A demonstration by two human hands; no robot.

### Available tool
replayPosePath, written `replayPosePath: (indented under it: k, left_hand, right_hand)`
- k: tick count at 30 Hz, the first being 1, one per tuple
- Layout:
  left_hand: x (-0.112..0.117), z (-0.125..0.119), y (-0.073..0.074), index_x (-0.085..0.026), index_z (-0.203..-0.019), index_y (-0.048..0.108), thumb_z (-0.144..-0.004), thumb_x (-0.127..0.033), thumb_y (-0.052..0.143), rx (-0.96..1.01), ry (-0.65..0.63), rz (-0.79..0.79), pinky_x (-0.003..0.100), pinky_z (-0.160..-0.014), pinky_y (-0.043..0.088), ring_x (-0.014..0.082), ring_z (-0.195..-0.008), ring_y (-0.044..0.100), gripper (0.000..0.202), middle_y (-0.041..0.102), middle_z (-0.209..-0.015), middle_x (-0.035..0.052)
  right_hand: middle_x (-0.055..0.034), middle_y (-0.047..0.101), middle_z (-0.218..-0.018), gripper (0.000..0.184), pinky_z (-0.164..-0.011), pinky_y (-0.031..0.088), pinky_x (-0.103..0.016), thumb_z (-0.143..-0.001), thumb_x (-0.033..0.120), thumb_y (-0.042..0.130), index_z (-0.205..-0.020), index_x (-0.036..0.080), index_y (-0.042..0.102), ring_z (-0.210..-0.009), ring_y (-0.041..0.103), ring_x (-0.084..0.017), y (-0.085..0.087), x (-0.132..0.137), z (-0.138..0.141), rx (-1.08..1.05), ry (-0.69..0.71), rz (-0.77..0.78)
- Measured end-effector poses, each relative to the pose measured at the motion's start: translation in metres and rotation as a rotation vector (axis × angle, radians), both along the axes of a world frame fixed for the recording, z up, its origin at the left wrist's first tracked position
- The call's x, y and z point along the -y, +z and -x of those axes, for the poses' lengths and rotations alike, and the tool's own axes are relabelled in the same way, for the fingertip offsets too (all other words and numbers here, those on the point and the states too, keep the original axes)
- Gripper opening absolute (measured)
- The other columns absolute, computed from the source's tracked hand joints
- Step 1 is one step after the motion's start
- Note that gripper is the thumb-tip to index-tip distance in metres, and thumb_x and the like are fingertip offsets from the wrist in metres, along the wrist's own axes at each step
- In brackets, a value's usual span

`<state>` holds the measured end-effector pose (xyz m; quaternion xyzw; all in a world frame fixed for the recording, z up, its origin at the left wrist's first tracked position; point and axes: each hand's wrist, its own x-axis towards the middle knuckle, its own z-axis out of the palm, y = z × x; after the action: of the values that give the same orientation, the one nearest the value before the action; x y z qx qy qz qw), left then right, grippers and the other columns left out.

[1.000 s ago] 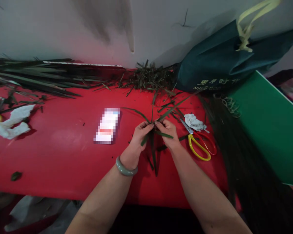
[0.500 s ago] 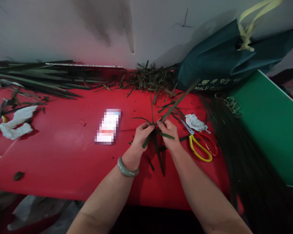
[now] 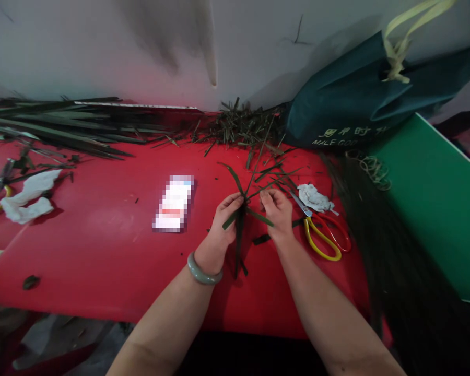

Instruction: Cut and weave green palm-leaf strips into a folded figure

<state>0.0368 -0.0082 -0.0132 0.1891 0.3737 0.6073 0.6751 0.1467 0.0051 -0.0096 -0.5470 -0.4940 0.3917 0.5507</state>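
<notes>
I read only "MALE COO…" on the green bag [image 3: 348, 104]; its characters blur. My left hand [image 3: 225, 219] and right hand [image 3: 277, 214] fingers pinch leaf strips [image 3: 241, 219]; the card [image 3: 174, 202] left of them is pixelated.

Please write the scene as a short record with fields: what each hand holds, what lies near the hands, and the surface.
left hand: pinches crossed green leaf strips, fingers closed on them
right hand: grips the same strips from the other side
bracelet: on the left wrist
scissors: yellow and red handles, lying just right of the right hand
crumpled tissue: beside the scissors' blades
long leaves: piled along the wall
leaf cuttings: heap behind the hands
dark green bag: against the wall
surface: red table
</notes>
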Motion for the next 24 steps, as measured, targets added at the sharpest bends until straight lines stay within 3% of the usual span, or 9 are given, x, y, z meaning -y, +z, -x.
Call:
replayPosePath:
  k: [4,9,18,24]
  left_hand:
    - [0.001,-0.004,0.001,-0.015,-0.077,0.063,-0.056,-0.017,0.068,-0.032,-0.021,0.005,0.02,-0.065,0.042,0.0074,-0.061,0.055,0.022,0.062,-0.07,-0.0003]
    - [0.003,-0.011,-0.002,-0.015,-0.072,0.065,-0.054,-0.021,0.069,-0.078,-0.079,0.043,0.021,-0.061,0.042,0.0083,-0.057,0.055,0.02,0.063,-0.063,0.0002]
    - [0.004,-0.007,-0.004,-0.014,-0.075,0.064,-0.058,-0.021,0.067,-0.014,-0.145,-0.001,0.022,-0.064,0.042,0.0098,-0.062,0.057,0.018,0.063,-0.068,0.002]
    - [0.001,-0.006,-0.011,-0.013,-0.076,0.063,-0.058,-0.017,0.067,-0.005,-0.114,0.016,0.02,-0.066,0.042,0.0084,-0.064,0.057,0.019,0.063,-0.071,0.0017]
  right_hand:
    - [-0.0016,0.064,-0.077,0.022,-0.066,0.045,-0.026,-0.072,0.036,0.052,-0.083,0.021,0.061,-0.072,0.058,-0.015,0.007,0.001,-0.007,0.243,0.089,-0.081]
    - [-0.0012,0.066,-0.074,0.024,-0.063,0.045,-0.027,-0.073,0.037,0.051,-0.088,0.023,0.062,-0.069,0.06,-0.017,0.003,-0.001,-0.01,0.482,0.194,-0.026]
    - [0.0002,0.065,-0.071,0.017,-0.062,0.044,-0.025,-0.074,0.033,0.048,-0.076,0.023,0.062,-0.067,0.059,-0.015,0.009,0.0,-0.011,0.491,0.204,-0.065]
    - [-0.0007,0.065,-0.072,0.019,-0.062,0.044,-0.024,-0.074,0.033,0.047,-0.078,0.021,0.061,-0.067,0.059,-0.015,0.001,-0.005,-0.01,0.493,0.206,-0.036]
